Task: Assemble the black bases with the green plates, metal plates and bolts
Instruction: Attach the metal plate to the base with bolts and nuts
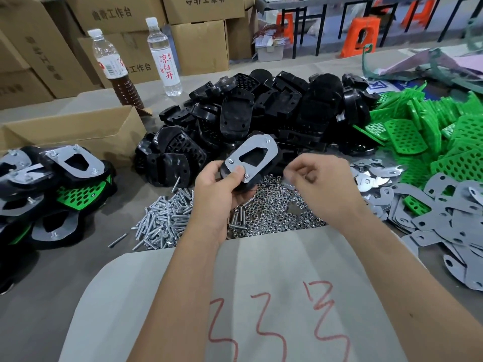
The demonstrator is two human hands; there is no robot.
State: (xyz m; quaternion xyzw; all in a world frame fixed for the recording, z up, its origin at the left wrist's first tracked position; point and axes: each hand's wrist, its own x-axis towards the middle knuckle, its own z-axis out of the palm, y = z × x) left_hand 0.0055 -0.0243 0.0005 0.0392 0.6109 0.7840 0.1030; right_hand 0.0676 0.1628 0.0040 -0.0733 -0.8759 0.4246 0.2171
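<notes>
table (52, 296) under loose bolts (162, 223)

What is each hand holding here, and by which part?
The left hand grips a black base with grey metal plate by its near end, thumb on the plate. The right hand is blurred; its contents cannot be told.

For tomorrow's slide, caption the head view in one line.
Left hand holds a black base topped with a metal plate; right hand, fingers curled, hovers above the nuts.
</notes>
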